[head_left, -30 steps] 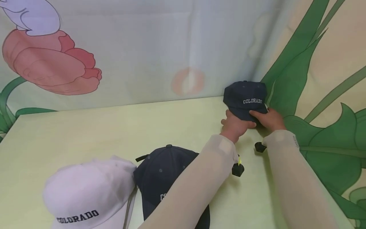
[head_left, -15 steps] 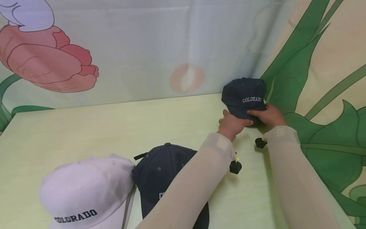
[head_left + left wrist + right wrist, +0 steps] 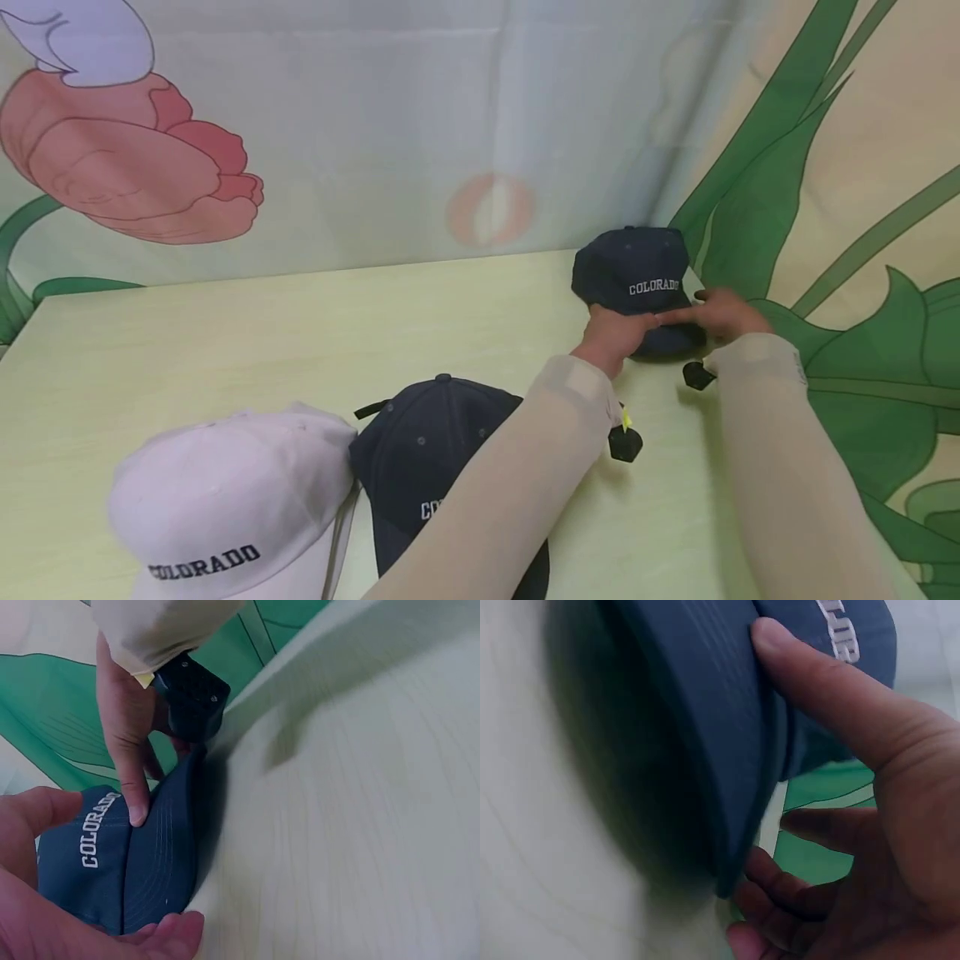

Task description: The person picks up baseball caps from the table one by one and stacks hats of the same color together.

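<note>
A navy baseball cap (image 3: 633,258) with white COLORADO lettering sits at the far right of the table, its brim (image 3: 671,340) toward me. At the brim's left side, my left hand (image 3: 611,333) has its thumb held over the cap. In the left wrist view its fingertips (image 3: 180,934) lie along the brim's edge. My right hand (image 3: 727,315) is on the other side, its straight thumb (image 3: 780,641) touching the seam between brim and crown. The right wrist view shows its other fingers spread loosely beside the brim's edge. The cap's back is hidden.
A white COLORADO cap (image 3: 232,492) and a second navy cap (image 3: 427,442) lie side by side on the pale table (image 3: 225,350) in front. My left sleeve (image 3: 502,475) crosses over the second navy cap. A printed cloth backdrop (image 3: 360,150) hangs behind and to the right.
The far navy cap has come slightly lower and nearer, and its brim shows flatter below my thumbs. Both hands have loosened from gripping the brim; the right hand has shifted a little rightward.
</note>
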Demonstrator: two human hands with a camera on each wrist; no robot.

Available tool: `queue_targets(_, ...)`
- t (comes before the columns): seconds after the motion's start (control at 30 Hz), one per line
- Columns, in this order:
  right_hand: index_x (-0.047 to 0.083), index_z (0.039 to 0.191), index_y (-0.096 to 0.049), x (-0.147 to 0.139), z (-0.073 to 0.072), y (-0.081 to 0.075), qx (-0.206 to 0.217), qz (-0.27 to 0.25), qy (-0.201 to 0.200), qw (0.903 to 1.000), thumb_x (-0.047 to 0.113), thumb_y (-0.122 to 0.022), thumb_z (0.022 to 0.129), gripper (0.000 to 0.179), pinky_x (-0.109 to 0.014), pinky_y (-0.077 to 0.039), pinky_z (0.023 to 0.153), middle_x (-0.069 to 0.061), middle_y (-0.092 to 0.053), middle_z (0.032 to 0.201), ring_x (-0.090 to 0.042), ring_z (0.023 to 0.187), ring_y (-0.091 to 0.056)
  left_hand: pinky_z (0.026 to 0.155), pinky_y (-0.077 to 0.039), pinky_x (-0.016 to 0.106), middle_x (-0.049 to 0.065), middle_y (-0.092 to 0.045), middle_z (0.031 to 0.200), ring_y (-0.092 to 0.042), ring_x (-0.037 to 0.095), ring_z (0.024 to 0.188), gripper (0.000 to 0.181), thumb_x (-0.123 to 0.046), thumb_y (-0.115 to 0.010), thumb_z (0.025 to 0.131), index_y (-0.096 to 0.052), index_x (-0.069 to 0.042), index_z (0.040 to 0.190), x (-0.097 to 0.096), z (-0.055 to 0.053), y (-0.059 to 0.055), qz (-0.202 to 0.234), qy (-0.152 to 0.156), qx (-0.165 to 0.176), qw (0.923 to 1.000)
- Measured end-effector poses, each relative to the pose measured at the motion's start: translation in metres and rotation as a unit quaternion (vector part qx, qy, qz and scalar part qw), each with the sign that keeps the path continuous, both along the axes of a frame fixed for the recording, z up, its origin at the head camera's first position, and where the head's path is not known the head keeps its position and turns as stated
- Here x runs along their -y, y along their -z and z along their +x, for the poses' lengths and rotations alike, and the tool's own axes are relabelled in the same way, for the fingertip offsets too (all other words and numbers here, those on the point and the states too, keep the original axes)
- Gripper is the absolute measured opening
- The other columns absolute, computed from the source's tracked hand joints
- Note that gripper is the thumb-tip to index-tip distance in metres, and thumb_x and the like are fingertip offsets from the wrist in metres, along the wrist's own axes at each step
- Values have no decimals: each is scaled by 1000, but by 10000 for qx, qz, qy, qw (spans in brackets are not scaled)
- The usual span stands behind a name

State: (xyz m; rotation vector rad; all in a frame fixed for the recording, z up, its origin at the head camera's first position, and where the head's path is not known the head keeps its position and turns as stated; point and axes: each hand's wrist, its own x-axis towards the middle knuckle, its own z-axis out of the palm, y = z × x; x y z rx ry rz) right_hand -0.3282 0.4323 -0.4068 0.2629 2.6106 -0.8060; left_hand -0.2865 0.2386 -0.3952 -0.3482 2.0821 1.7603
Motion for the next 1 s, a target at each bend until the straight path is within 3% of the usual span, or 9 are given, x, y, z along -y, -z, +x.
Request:
queue_targets(0.1, -8, 137, -42, -5, 3, 3, 90, -101, 93, 9999, 67, -71, 74, 102, -37, -47, 77, -25, -51, 122, -31, 99, -47, 110, -39, 33, 10, -38, 151, -38, 21, 139, 89, -31, -73, 84, -21, -4, 152, -2, 0, 0, 64, -99, 125, 9999)
queue_targets(0.17, 2, 100, -60, -8, 5, 6, 152, -333, 308, 9989, 65, -73, 73, 70, -32, -42, 64, -10, -52, 86, -23, 76, -46, 109, -39, 34, 10, -39, 150, -40, 22, 137, 87, -30, -73, 84, -23, -4, 151, -3, -1, 0, 77, -172, 224, 9996)
queue_targets(0.23, 14, 70, -48, -12, 7, 9, 236, -571, 510, 9968, 62, -75, 73, 55, -30, -38, 58, 2, -37, 66, -16, 62, -38, 109, -40, 35, 10, -40, 148, -42, 23, 134, 86, -28, -73, 83, -24, -4, 150, -5, -2, 3, 204, -303, 310, 9989)
queue_targets(0.3, 19, 64, -35, -14, 8, 12, 320, -752, 678, 9944, 60, -76, 73, 59, -30, -37, 57, 6, -30, 61, -14, 58, -35, 109, -40, 35, 12, -42, 145, -44, 24, 132, 86, -27, -73, 83, -24, -2, 150, -5, -4, 6, 426, -485, 394, 9971)
queue_targets(0.37, 16, 72, -49, -15, 8, 13, 383, -848, 669, 9934, 60, -75, 75, 51, -30, -42, 65, 0, -42, 74, -18, 69, -43, 109, -40, 36, 13, -43, 142, -45, 25, 129, 85, -26, -72, 82, -25, 0, 148, -5, -7, 10, 563, -702, 434, 9950)
queue_targets(0.43, 6, 100, -60, -14, 7, 13, 420, -903, 614, 9931, 60, -73, 77, 60, -34, -49, 80, -15, -54, 100, -27, 92, -53, 108, -41, 36, 14, -45, 140, -46, 26, 128, 82, -26, -72, 82, -28, 2, 146, -4, -10, 14, 612, -897, 452, 9931)
queue_targets(0.53, -5, 145, -34, -11, 5, 15, 494, -1099, 531, 9913, 57, -71, 80, 98, -45, -44, 104, -28, -34, 147, -38, 131, -41, 108, -40, 37, 14, -47, 138, -47, 27, 126, 77, -29, -71, 83, -33, 2, 143, 1, -15, 17, 498, -1033, 496, 9922)
queue_targets(0.93, -10, 151, -11, -12, 4, 25, 318, -1838, 449, 9814, 45, -63, 91, 96, -50, -37, 110, -31, -25, 153, -44, 139, -34, 104, -42, 43, 17, -47, 131, -45, 32, 120, 71, -33, -71, 83, -40, -5, 140, 7, -15, 10, 95, -1221, 402, 9917)
queue_targets(1.0, -10, 150, -11, -14, 4, 27, 182, -2003, 480, 9784, 43, -62, 93, 94, -49, -38, 110, -31, -30, 150, -41, 130, -46, 102, -43, 44, 16, -46, 128, -44, 33, 117, 69, -35, -70, 83, -41, -6, 138, 7, -17, 7, 3, -1261, 331, 9915)
